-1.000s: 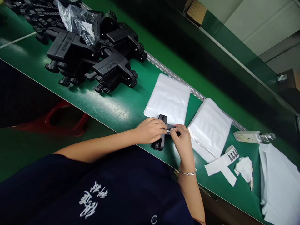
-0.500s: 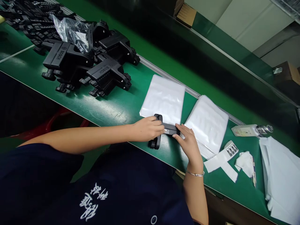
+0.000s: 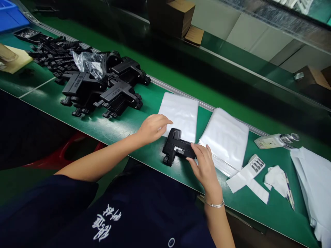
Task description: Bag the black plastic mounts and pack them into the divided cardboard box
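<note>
A black T-shaped plastic bracket [image 3: 178,146] with a small white label lies at the front of the green bench. My right hand [image 3: 205,167] pinches its right end between thumb and fingers. My left hand [image 3: 154,128] holds nothing, with its fingers stretched out above the lower left edge of a stack of clear plastic bags [image 3: 181,110], just beyond the bracket. Beside my right hand lies a second stack of clear bags [image 3: 227,137]. Similar black brackets [image 3: 116,93], some marked BOSCH, are piled to the left.
A crumpled clear bag [image 3: 89,63] rests on the pile, with several slim black parts [image 3: 55,53] behind it. To the right are a label strip [image 3: 254,167], a clear bottle [image 3: 271,141], crumpled paper [image 3: 276,179], a pen [image 3: 290,193] and white sheets [image 3: 310,186]. A red stool [image 3: 62,151] stands below.
My left hand has let go of the bracket and moved up and left over the bags. My right hand keeps its hold on the bracket's end. The head view has shifted.
</note>
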`<state>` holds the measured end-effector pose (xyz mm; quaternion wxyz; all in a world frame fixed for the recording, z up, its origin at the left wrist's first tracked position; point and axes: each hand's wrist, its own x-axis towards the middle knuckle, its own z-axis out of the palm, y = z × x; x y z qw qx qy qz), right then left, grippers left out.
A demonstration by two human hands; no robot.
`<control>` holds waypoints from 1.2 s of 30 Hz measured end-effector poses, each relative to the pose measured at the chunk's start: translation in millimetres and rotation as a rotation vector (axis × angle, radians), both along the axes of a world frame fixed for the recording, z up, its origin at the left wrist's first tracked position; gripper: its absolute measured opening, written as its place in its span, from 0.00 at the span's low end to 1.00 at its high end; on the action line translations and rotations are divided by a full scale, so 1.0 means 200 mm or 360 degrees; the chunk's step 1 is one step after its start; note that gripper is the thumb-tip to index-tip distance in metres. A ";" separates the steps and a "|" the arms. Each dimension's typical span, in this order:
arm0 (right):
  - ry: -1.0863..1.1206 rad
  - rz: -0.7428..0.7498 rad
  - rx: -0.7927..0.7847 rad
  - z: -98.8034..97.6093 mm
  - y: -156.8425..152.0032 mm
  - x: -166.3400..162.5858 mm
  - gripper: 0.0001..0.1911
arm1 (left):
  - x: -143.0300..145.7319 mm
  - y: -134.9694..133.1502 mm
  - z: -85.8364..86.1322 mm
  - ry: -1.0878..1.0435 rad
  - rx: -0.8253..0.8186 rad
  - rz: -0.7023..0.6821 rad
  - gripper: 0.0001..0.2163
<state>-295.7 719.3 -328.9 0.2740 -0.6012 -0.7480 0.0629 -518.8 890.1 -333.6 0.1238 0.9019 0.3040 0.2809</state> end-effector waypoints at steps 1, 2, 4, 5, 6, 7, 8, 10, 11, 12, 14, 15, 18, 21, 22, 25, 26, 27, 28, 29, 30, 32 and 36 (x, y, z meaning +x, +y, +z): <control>-0.0021 -0.0064 0.0104 0.01 -0.03 0.01 0.27 | 0.01 0.02 -0.03 0.0060 -0.0064 0.0040 0.15; -0.0031 -0.0126 0.0198 0.02 -0.05 0.01 0.28 | 0.04 0.03 -0.06 0.0159 -0.0127 0.0028 0.15; -0.0033 -0.0225 0.0349 0.05 -0.08 0.04 0.31 | 0.10 0.04 -0.15 0.0398 -0.0192 -0.0139 0.16; -0.0033 -0.0266 0.0406 0.06 -0.09 0.04 0.32 | 0.13 0.03 -0.20 0.0489 -0.0190 -0.0233 0.17; -0.0034 -0.0303 0.0453 0.07 -0.10 0.05 0.33 | 0.16 0.02 -0.24 0.0543 -0.0175 -0.0299 0.18; -0.0033 -0.0340 0.0492 0.08 -0.11 0.06 0.33 | 0.18 0.00 -0.28 0.0569 -0.0157 -0.0326 0.18; -0.0027 -0.0377 0.0525 0.09 -0.12 0.06 0.33 | 0.19 -0.02 -0.31 0.0582 -0.0138 -0.0325 0.18; 0.0011 -0.0448 0.0564 0.11 -0.14 0.07 0.33 | 0.18 -0.05 -0.33 0.0632 -0.0095 -0.0350 0.18; 0.0040 -0.0477 0.0575 0.12 -0.15 0.08 0.33 | 0.16 -0.06 -0.33 0.0669 -0.0056 -0.0403 0.18; 0.0070 -0.0500 0.0584 0.13 -0.16 0.08 0.33 | 0.14 -0.06 -0.32 0.0710 -0.0005 -0.0475 0.18; 0.0103 -0.0533 0.0607 0.13 -0.18 0.10 0.33 | 0.08 -0.05 -0.27 0.0816 0.0092 -0.0592 0.18; 0.0105 -0.0544 0.0618 0.13 -0.18 0.10 0.33 | 0.06 -0.04 -0.24 0.0884 0.0116 -0.0597 0.19; 0.0093 -0.0564 0.0646 0.14 -0.19 0.12 0.33 | -0.01 0.01 -0.17 0.1058 0.0040 -0.0489 0.23; 0.0103 -0.0579 0.0681 0.14 -0.19 0.13 0.33 | -0.05 -0.03 -0.14 0.1080 -0.0079 -0.0564 0.25; 0.0104 -0.0586 0.0693 0.14 -0.20 0.12 0.33 | -0.06 -0.08 -0.15 0.1062 -0.0098 -0.0604 0.25; 0.0087 -0.0596 0.0723 0.15 -0.20 0.12 0.33 | -0.13 -0.28 -0.21 0.0954 -0.0062 -0.0601 0.28; 0.0079 -0.0597 0.0728 0.15 -0.20 0.12 0.33 | -0.16 -0.34 -0.24 0.0910 -0.0007 -0.0601 0.28; 0.0072 -0.0598 0.0738 0.15 -0.20 0.12 0.33 | -0.19 -0.40 -0.28 0.0865 0.0072 -0.0616 0.26; 0.0063 -0.0593 0.0756 0.15 -0.19 0.11 0.32 | -0.23 -0.45 -0.31 0.0815 0.0169 -0.0640 0.24; 0.0054 -0.0586 0.0775 0.15 -0.19 0.11 0.32 | -0.26 -0.48 -0.33 0.0756 0.0273 -0.0672 0.22; 0.0045 -0.0579 0.0794 0.16 -0.18 0.11 0.32 | -0.30 -0.50 -0.35 0.0691 0.0367 -0.0707 0.21; 0.0037 -0.0564 0.0833 0.16 -0.17 0.10 0.32 | -0.36 -0.51 -0.36 0.0571 0.0474 -0.0772 0.21; 0.0075 -0.0544 0.0878 0.16 -0.14 0.07 0.32 | -0.40 -0.49 -0.34 0.0398 0.0434 -0.0863 0.20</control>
